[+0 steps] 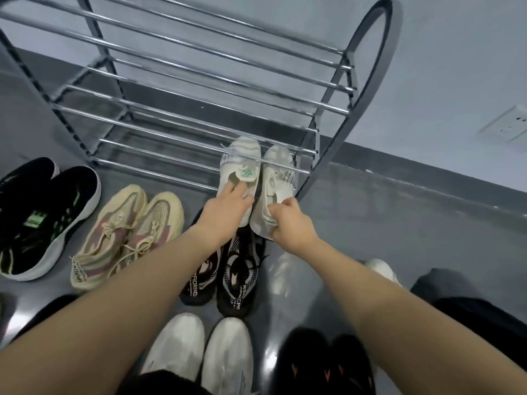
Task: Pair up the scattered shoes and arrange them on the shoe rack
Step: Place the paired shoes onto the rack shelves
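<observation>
Two white knit sneakers sit side by side with their toes pushed under the lowest front bar of the shoe rack (182,115), near its right end. Your left hand (225,212) has its fingers hooked into the collar of the left white sneaker (239,163), which shows a small green mark on its tongue; your right hand (291,223) pinches the heel of the right white sneaker (278,178), which carries a line of dark print along its side, too small to read. So each grip is clasped on its own shoe. That rack is shiny chrome tubing with a dark arched end frame, standing on a glossy grey floor (385,212). Left of your arms lie a cream mesh pair (128,232) with pink panels and loose laces, and a black pair (42,215) with green accents. Under your wrists is a black-and-white patterned pair (239,280) with lettering on the heel straps, only partly legible. Nearest you are a plain white pair (199,352) and a black pair with orange marks (328,366).
</observation>
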A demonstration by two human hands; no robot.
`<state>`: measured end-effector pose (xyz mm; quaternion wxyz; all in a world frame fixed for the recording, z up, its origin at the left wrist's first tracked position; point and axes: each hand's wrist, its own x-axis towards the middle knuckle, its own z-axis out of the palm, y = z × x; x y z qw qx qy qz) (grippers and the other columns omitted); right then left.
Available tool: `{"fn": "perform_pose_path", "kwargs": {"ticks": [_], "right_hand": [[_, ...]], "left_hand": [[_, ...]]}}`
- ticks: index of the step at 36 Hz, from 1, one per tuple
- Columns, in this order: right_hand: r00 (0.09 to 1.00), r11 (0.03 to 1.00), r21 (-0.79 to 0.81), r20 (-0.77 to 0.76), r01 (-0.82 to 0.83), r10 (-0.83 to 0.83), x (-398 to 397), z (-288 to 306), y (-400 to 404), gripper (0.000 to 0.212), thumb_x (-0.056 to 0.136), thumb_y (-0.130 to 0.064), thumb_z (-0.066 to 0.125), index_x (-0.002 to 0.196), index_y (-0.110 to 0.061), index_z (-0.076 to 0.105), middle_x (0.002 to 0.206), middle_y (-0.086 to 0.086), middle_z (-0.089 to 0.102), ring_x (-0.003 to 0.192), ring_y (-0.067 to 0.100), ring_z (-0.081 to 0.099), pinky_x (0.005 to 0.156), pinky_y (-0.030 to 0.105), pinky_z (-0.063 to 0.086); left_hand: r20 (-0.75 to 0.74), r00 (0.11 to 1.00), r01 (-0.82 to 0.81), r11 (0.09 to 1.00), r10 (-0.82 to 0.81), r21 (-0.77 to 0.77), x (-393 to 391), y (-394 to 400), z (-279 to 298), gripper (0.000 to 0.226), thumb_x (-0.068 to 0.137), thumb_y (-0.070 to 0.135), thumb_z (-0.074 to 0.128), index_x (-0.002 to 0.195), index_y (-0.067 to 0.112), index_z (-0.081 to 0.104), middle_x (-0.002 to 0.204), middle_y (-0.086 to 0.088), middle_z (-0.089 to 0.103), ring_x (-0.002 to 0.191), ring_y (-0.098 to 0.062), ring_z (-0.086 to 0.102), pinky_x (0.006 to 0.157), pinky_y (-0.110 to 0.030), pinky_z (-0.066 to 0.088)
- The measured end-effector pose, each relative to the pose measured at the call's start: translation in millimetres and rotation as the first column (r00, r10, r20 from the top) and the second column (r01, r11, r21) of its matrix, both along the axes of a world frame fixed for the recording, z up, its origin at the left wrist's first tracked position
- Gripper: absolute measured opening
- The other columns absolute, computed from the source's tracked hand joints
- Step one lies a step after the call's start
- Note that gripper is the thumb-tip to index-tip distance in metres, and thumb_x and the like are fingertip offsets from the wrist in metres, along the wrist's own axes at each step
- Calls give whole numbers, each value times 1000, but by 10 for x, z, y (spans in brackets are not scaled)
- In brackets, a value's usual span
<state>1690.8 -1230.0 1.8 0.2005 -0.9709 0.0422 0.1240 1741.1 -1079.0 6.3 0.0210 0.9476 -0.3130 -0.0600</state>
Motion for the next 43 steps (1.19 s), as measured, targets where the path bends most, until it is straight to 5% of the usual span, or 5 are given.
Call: {"fn": "perform_pose_path", "kwargs": {"ticks": [7, 14, 30, 39, 43], "right_hand": [[1000, 1000, 6, -30, 0, 0, 384, -274, -150, 16, 79, -4, 49, 82, -16, 39, 100, 2, 32, 90, 30, 46, 70, 29, 36], [1000, 1000, 8, 11, -11, 11, 665, -576, -276, 20, 78, 3, 46, 82, -12, 35, 76, -8, 25, 109, 26, 36, 72, 34, 43], [994, 995, 34, 43, 97, -98, 710, -729, -484, 23, 73, 6, 41, 78, -16, 35, 102, 2, 32, 70, 29, 43, 68, 32, 41], [987, 986, 64, 23, 154, -156, 692, -755, -502, 24, 73, 6, 42, 82, -16, 40, 106, 0, 32, 88, 22, 42, 79, 35, 47], [992, 990, 50, -11, 130, -130, 717, -731, -479, 28, 76, 8, 43, 93, -14, 46, 101, -5, 34, 118, 23, 36, 81, 39, 48]], "left_hand": [[-51, 998, 44, 999, -43, 31, 284, -149, -167, 42, 77, -7, 55, 115, 10, 46, 124, -5, 35, 119, -23, 32, 61, -31, 46], [-31, 997, 68, 994, -65, 84, 552, -292, -372, 29, 87, -1, 45, 114, 9, 46, 126, -4, 35, 121, -21, 31, 66, -28, 43], [-139, 990, -10, 986, -14, -168, 828, -596, -693, 28, 81, -6, 46, 106, 4, 54, 114, -8, 42, 111, -21, 32, 76, -27, 39], [-252, 966, -97, 988, 64, -122, 809, -724, -848, 54, 79, -11, 46, 128, 14, 46, 141, -6, 33, 136, -25, 19, 94, -43, 44], [-279, 957, -108, 989, 75, -103, 815, -725, -800, 58, 81, -10, 45, 133, 16, 44, 142, -7, 31, 138, -24, 17, 97, -43, 42]]}}
